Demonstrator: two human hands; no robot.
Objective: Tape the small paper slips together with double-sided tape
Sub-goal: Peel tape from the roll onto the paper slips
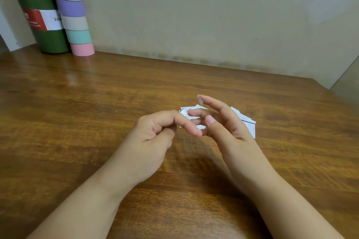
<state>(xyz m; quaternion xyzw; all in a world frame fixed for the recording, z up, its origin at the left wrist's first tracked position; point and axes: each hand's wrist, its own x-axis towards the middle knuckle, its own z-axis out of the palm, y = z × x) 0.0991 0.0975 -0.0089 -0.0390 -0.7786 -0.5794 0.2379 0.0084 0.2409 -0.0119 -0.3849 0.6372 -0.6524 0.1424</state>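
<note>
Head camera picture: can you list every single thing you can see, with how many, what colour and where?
paper slips: a small pile, white with tiny print, on the table behind both hands
bit of tape: one, whitish, stuck on a right fingertip
green bottle: one, dark green with a red and white label, far left corner by the wall
striped tube: one, bands of teal, grey, purple and pink, right beside the bottle
table: one, brown wood, under everything
wall: one, pale beige, behind the table
left hand: one, fingers curled, forefinger out, over the table middle
right hand: one, fingers spread, over the slips
</note>
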